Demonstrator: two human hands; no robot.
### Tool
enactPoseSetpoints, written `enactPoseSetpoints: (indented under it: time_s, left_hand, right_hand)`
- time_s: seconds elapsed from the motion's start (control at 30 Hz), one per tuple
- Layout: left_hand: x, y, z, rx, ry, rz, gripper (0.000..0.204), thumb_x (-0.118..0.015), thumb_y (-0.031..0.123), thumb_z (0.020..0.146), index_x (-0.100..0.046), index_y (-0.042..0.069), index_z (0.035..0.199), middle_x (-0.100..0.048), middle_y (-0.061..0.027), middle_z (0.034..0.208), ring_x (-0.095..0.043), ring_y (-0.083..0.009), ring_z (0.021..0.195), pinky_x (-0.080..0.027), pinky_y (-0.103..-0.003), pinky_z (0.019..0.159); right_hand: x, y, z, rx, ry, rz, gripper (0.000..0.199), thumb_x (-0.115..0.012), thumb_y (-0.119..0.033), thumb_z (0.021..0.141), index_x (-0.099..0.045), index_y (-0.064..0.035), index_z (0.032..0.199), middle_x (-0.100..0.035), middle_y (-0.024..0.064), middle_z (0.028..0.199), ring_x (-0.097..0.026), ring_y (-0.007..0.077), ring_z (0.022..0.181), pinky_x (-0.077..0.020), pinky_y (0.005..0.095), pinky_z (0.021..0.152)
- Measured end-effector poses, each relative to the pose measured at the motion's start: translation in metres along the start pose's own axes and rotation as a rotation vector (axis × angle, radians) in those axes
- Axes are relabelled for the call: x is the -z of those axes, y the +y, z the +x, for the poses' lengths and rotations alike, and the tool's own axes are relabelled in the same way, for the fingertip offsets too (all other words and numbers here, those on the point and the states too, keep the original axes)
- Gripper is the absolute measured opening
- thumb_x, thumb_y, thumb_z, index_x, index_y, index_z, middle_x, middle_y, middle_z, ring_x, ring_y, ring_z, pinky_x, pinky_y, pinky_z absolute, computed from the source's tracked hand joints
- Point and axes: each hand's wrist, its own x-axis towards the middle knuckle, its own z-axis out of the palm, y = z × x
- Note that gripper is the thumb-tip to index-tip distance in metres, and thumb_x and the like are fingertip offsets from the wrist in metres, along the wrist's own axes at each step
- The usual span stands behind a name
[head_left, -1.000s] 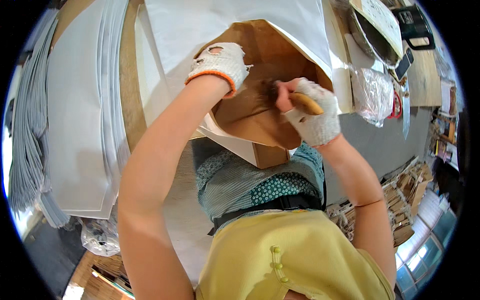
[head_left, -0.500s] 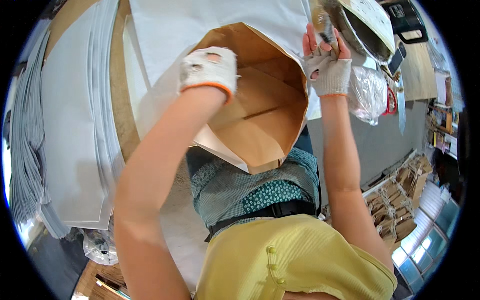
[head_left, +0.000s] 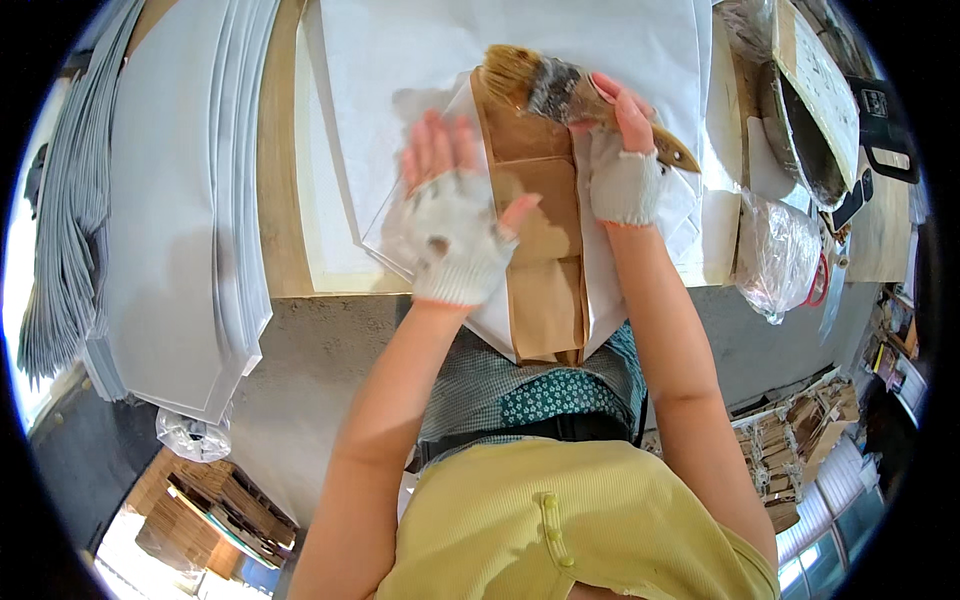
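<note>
A white paper bag [head_left: 550, 215] with a brown inside lies at the table's front edge, its end flattened so that white flaps lie on both sides of a brown strip. My left hand [head_left: 450, 225], in a white fingerless glove, lies flat with spread fingers over the left flap. In my right hand [head_left: 625, 150], gloved alike, is a paste brush [head_left: 575, 95]. Its wet bristles point left above the far end of the brown strip, and its wooden handle sticks out to the right past my palm.
Stacks of folded white paper [head_left: 185, 200] fill the left side. On the right stand a bucket [head_left: 815, 140], a black mug [head_left: 885, 130], a crumpled clear plastic bag [head_left: 785, 260], red-handled scissors [head_left: 818, 280] and a phone [head_left: 852, 200]. Bundled brown paper [head_left: 790, 440] lies lower right.
The bag's wide-open end has been folded down flat. My left hand came out of it onto the left flap, and my right hand brought the brush from the right over the bag.
</note>
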Motion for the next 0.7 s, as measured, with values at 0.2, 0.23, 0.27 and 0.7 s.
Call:
enactPoseSetpoints:
  time_s: [0.2,0.23,0.27,0.7]
  left_hand:
    - [-0.017,0.009,0.018,0.040,0.167,-0.621,0.067,-0.060,0.027,0.095,-0.031,0.000,0.150,-0.032,-0.0228,0.155,-0.030,-0.0357,0.145,-0.023,-0.044,0.119]
    - [-0.009,0.016,0.001,0.153,0.124,-0.784,0.065,-0.060,0.013,0.094,-0.031,0.002,0.151,-0.035,-0.0193,0.153,-0.034,-0.0329,0.142,-0.027,-0.042,0.117]
    - [-0.005,0.014,-0.012,0.173,0.129,-0.811,0.065,-0.061,0.013,0.093,-0.031,0.002,0.151,-0.036,-0.0189,0.153,-0.035,-0.0321,0.142,-0.028,-0.042,0.117]
    - [0.078,0.009,0.001,-0.650,-0.313,0.171,0.013,-0.063,0.009,0.081,-0.068,0.010,0.093,-0.067,-0.0107,0.095,-0.064,-0.0345,0.094,-0.054,-0.044,0.082]
  right_hand:
    - [0.010,0.004,0.002,0.003,-0.100,0.101,0.040,-0.054,-0.033,0.097,-0.062,0.0000,0.118,-0.063,0.0074,0.113,-0.059,0.0172,0.096,-0.0474,0.0305,0.083]
    - [0.020,0.007,-0.008,-0.040,-0.052,0.145,0.042,-0.054,-0.036,0.097,-0.063,-0.0008,0.118,-0.062,0.0070,0.113,-0.059,0.0167,0.096,-0.0471,0.0304,0.083]
    - [0.028,0.004,-0.028,-0.132,-0.045,0.191,0.043,-0.055,-0.039,0.096,-0.063,-0.0019,0.117,-0.062,0.0069,0.113,-0.059,0.0164,0.096,-0.0474,0.0301,0.083]
    - [0.054,-0.031,-0.040,-0.309,-0.205,0.110,0.042,-0.055,-0.040,0.095,-0.068,-0.0038,0.112,-0.066,0.0058,0.087,-0.058,0.0125,0.070,-0.0453,0.0238,0.061]
